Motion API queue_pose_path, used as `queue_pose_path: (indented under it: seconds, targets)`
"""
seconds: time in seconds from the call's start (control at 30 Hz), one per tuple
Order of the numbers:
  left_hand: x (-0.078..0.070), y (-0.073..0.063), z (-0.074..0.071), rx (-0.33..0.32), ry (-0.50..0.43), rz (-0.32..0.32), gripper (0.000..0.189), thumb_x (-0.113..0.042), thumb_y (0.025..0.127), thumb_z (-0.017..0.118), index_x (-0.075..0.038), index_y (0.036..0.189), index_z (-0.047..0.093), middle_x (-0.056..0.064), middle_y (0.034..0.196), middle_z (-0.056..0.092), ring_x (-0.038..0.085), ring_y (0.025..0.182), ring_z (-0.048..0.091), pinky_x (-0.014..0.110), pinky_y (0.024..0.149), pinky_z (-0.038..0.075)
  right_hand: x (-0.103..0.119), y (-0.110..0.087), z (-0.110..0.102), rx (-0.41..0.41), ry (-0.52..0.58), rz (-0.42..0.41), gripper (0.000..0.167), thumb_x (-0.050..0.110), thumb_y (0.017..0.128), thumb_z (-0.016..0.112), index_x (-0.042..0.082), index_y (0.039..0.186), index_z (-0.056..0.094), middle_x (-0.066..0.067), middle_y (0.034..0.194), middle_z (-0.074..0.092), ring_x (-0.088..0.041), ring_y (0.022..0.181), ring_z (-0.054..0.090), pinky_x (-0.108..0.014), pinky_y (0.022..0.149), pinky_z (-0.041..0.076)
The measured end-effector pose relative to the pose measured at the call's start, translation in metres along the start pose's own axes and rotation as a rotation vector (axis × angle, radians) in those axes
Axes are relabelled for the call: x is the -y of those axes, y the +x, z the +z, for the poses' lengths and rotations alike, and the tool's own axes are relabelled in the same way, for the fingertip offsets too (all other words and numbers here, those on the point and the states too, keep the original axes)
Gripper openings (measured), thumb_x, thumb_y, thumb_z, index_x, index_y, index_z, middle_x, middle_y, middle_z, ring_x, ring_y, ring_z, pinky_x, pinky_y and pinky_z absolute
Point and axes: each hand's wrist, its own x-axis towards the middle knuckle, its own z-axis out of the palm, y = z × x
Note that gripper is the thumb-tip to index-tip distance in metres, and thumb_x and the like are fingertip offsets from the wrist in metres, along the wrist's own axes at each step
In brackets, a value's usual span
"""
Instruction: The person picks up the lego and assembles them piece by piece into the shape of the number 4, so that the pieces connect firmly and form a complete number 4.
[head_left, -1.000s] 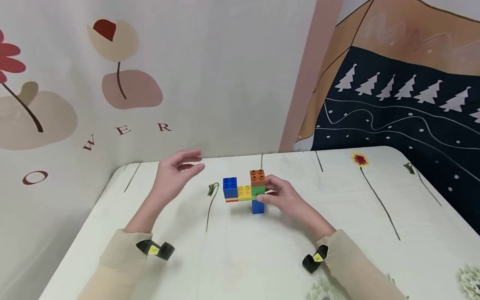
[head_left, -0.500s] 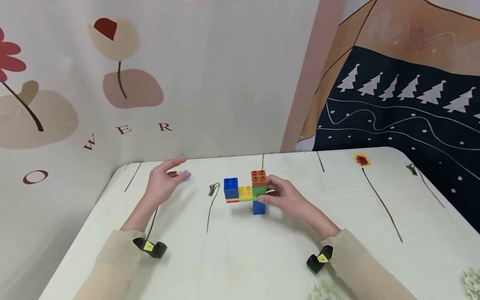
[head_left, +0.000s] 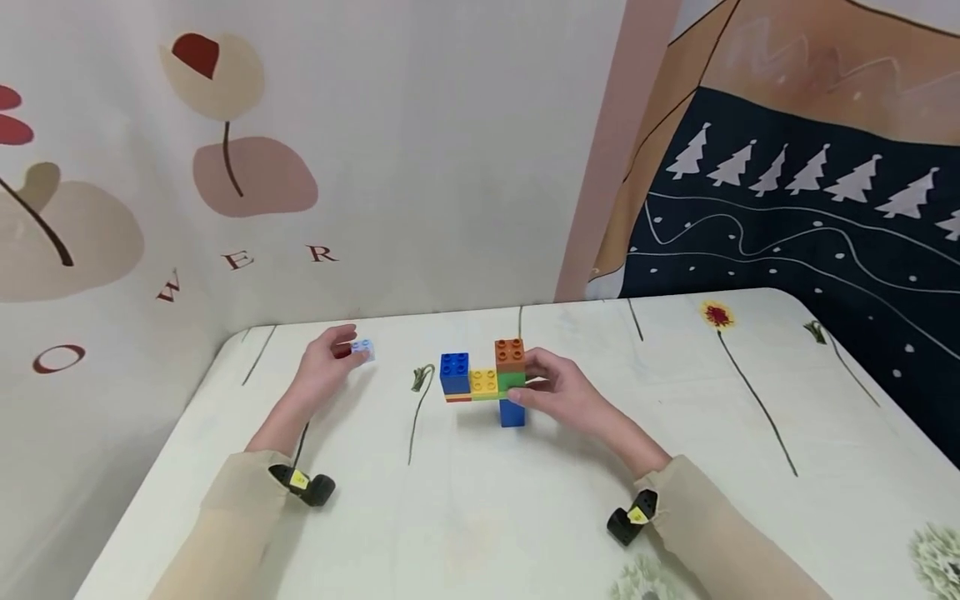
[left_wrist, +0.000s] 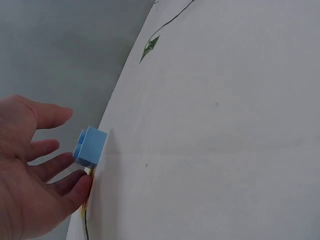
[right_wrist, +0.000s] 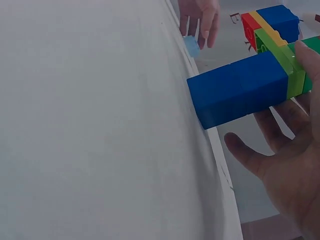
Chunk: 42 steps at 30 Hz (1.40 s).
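Observation:
In the head view a light blue toy brick [head_left: 364, 349] stands at the table's far left, right beside my left hand [head_left: 321, 367]. The left wrist view shows that brick [left_wrist: 93, 148] near the fingertips [left_wrist: 82, 192], with a gap between it and the thumb. My right hand [head_left: 561, 390] holds a toy brick structure [head_left: 484, 382] at its right end, thumb on the green part. A blue column [right_wrist: 240, 90] forms its leg. On top are a blue brick at the left, a yellow one in the middle and an orange one at the right.
The white tablecloth [head_left: 480, 508] carries printed flowers and stems. Behind the far table edge hangs a pale printed curtain [head_left: 450, 167], with a dark tree pattern [head_left: 787, 225] at the right. Each wrist wears a small black camera [head_left: 318, 490].
My left hand has moved left and down to the light blue brick, which came into sight beside it, and its fingers have drawn in. My right hand keeps holding the structure in place.

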Motion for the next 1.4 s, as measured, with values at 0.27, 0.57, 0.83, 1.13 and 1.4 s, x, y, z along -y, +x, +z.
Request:
queue_pose_path:
  seconds: [0.27, 0.57, 0.83, 1.13, 1.4]
  targets:
    - [0.004, 0.003, 0.002, 0.028, -0.018, -0.007, 0.063, -0.007, 0.099, 0.064, 0.004, 0.154, 0.036, 0.028, 0.154, 0.04, 0.044, 0.139, 0.041, 0.054, 0.114, 0.037, -0.004, 0.0, 0.0, 0.007, 0.018, -0.037, 0.036, 0.016, 0.101, 0.068, 0.001, 0.131, 0.057, -0.016, 0.131, 0.062, -0.032, 0.116, 0.062, -0.038, 0.096, 0.056]
    - [0.014, 0.008, 0.004, 0.028, 0.045, 0.009, 0.056, -0.003, 0.097, 0.064, 0.004, 0.149, 0.044, 0.028, 0.146, 0.048, 0.04, 0.129, 0.047, 0.052, 0.108, 0.04, -0.004, 0.0, 0.002, -0.014, 0.014, -0.059, 0.038, 0.016, 0.101, 0.068, 0.001, 0.134, 0.056, -0.017, 0.134, 0.061, -0.034, 0.118, 0.06, -0.037, 0.1, 0.053]
    - [0.017, 0.012, 0.008, -0.014, 0.046, 0.028, 0.048, -0.003, 0.097, 0.065, 0.004, 0.143, 0.053, 0.027, 0.137, 0.055, 0.038, 0.122, 0.053, 0.049, 0.102, 0.045, -0.002, -0.002, 0.002, -0.052, -0.008, -0.081, 0.048, 0.015, 0.1, 0.069, 0.003, 0.144, 0.054, -0.017, 0.135, 0.063, -0.03, 0.117, 0.061, -0.032, 0.098, 0.053]
    - [0.009, 0.006, 0.006, -0.016, 0.023, 0.068, 0.043, -0.01, 0.096, 0.072, 0.003, 0.135, 0.062, 0.023, 0.122, 0.064, 0.03, 0.103, 0.057, 0.03, 0.08, 0.048, -0.001, -0.001, 0.003, -0.055, 0.029, -0.092, 0.044, 0.009, 0.098, 0.07, 0.0, 0.139, 0.057, -0.017, 0.131, 0.064, -0.029, 0.115, 0.062, -0.034, 0.102, 0.051]
    - [-0.023, -0.009, 0.009, 0.025, -0.012, 0.124, 0.043, -0.015, 0.095, 0.075, -0.002, 0.134, 0.065, 0.018, 0.126, 0.068, 0.034, 0.117, 0.061, 0.025, 0.078, 0.053, -0.001, -0.002, 0.003, -0.061, 0.052, -0.084, 0.042, 0.008, 0.097, 0.071, -0.001, 0.137, 0.058, -0.018, 0.126, 0.064, -0.03, 0.112, 0.063, -0.031, 0.097, 0.053]
